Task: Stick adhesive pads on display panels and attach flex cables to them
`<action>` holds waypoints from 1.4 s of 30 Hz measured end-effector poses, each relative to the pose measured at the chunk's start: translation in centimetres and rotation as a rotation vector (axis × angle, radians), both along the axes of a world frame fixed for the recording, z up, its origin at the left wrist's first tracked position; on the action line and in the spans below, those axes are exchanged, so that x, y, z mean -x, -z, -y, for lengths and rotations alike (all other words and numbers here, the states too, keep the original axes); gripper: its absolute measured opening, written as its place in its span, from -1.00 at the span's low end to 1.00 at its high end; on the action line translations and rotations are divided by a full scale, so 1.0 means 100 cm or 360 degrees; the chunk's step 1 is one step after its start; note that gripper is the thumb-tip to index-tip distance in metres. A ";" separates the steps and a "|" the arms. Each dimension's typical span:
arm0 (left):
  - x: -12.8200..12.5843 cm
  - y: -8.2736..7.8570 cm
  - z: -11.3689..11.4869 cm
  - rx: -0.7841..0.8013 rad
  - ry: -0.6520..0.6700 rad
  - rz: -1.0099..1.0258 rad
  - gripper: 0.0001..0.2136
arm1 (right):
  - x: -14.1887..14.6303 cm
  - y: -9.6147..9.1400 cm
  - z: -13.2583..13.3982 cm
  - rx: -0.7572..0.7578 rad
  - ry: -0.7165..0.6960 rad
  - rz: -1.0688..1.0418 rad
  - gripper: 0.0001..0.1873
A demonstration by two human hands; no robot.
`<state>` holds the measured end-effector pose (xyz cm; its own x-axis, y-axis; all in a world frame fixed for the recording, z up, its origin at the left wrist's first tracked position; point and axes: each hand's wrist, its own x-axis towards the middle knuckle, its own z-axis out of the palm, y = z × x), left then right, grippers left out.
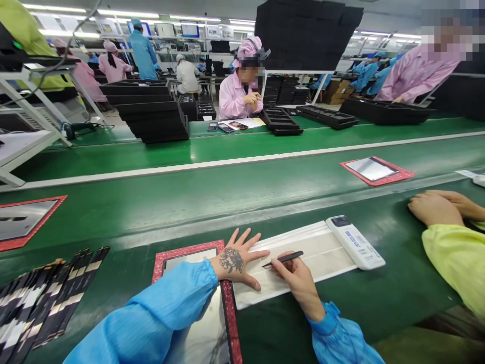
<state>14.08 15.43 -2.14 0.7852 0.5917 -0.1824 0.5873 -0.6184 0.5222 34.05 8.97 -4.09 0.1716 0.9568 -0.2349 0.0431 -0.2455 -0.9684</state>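
My left hand lies spread on the left end of a pale sheet, fingers apart, holding nothing. In my right hand is a pair of black tweezers, its tip pointing left at the sheet's surface beside my left fingers. Whether the tip holds anything is too small to tell. A white box-shaped device with a dark display rests across the sheet's right end. Under my left forearm, a flat panel with a silvery face lies on a red pad, partly covered by my sleeve.
Several dark strips are spread at the left. Two more panels lie on red pads, one at the left and one farther right. A co-worker's folded hands rest at the right. Black trays are stacked across the green line.
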 end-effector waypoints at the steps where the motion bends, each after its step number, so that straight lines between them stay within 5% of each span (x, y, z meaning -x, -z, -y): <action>1: 0.000 0.000 0.000 0.0003 0.0001 0.0003 -0.13 | 0.000 -0.001 -0.001 0.0005 -0.0001 -0.0015 -0.55; 5: 0.001 -0.001 -0.001 0.0031 0.0026 0.0035 -0.06 | 0.002 -0.002 -0.004 0.0005 0.0005 -0.0039 -0.53; 10: -0.005 -0.014 -0.014 0.0319 -0.0091 -0.0030 -0.53 | 0.013 -0.004 0.004 -0.0114 0.0027 0.0041 -0.57; 13: -0.009 -0.019 -0.021 0.0367 -0.0115 -0.0021 -0.51 | 0.026 -0.012 0.021 -0.0215 -0.0025 0.0147 -0.65; 17: -0.007 -0.019 -0.022 0.0249 -0.0132 0.0059 -0.71 | 0.042 -0.035 0.051 -0.0430 -0.0202 0.0233 -0.85; 23: -0.009 -0.017 -0.017 -0.0067 -0.0180 0.0186 -0.47 | 0.051 -0.075 0.074 -0.0319 -0.0044 -0.0007 -0.93; 30: 0.020 -0.046 0.017 -0.0239 -0.0489 0.0613 -0.54 | 0.031 -0.077 0.076 -0.0383 0.0169 -0.0032 -0.77; 34: 0.075 -0.050 0.064 0.0295 -0.0900 0.0905 -0.79 | 0.025 -0.073 0.081 -0.0346 0.0226 -0.0024 -0.73; 38: 0.116 -0.040 0.127 0.1094 -0.1348 0.1169 -0.68 | 0.035 -0.073 0.085 -0.0354 0.0147 -0.0049 -0.76; 42: 0.121 -0.032 0.176 0.1476 -0.1678 0.1458 -0.52 | 0.051 -0.073 0.089 -0.0366 -0.0014 -0.0048 -0.79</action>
